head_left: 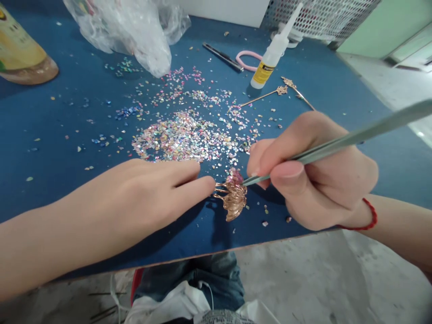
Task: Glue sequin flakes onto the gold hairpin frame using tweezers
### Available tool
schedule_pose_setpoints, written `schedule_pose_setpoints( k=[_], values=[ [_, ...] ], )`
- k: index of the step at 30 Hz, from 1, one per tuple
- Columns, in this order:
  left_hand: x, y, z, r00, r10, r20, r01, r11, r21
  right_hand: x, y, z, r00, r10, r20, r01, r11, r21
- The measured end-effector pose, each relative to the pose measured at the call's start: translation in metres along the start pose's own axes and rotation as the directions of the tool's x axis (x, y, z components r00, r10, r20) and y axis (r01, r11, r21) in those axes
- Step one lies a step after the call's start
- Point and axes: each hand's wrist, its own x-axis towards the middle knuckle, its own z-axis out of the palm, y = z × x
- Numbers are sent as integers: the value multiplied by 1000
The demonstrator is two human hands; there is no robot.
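My left hand [158, 198] is closed on the prongs of a gold-coloured hair comb [235, 200], holding its ornamented end out to the right above the blue table. Pinkish flakes cover the upper part of that ornament; its lower part shows bare gold metal. In my right hand [313, 175] is a pair of greenish-grey tweezers [324, 150], pinched between thumb and fingers. Their tips touch the ornament near the pink flakes. Whether a flake sits between the tips is too small to tell. Just beyond both hands spreads a heap of shiny shell flakes [182, 137].
Behind the flakes lie a crumpled clear plastic bag [135, 36], a black pen [222, 57] and a pink ring [248, 60]. A glue bottle [270, 63] stands near two gold hairpins [263, 97]. A yellow-labelled bottle [23, 49] is at far left, a perforated basket [320, 18] at the back.
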Motion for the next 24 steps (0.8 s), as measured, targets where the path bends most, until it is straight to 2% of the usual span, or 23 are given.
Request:
schedule_pose_setpoints(
  k=[4, 7, 14, 20, 24],
  values=[
    [-1, -2, 4, 998, 30, -53, -32, 999, -23, 1, 2, -8, 992, -36, 117, 39, 999, -21],
    [-1, -3, 7, 998, 32, -62, -32, 999, -13, 2, 0, -13, 986, -70, 154, 69, 998, 14],
    [0, -3, 4, 998, 25, -55, -26, 1000, -7, 7, -5, -11, 966, -210, 153, 207, 978, 36],
    [1, -2, 3, 998, 33, -62, -35, 999, -32, 9, -5, -10, 958, -233, 168, 231, 973, 29],
    [1, -2, 3, 999, 24, -26, -25, 999, -32, 9, -6, -10, 962, -212, 172, 211, 977, 25]
  ],
)
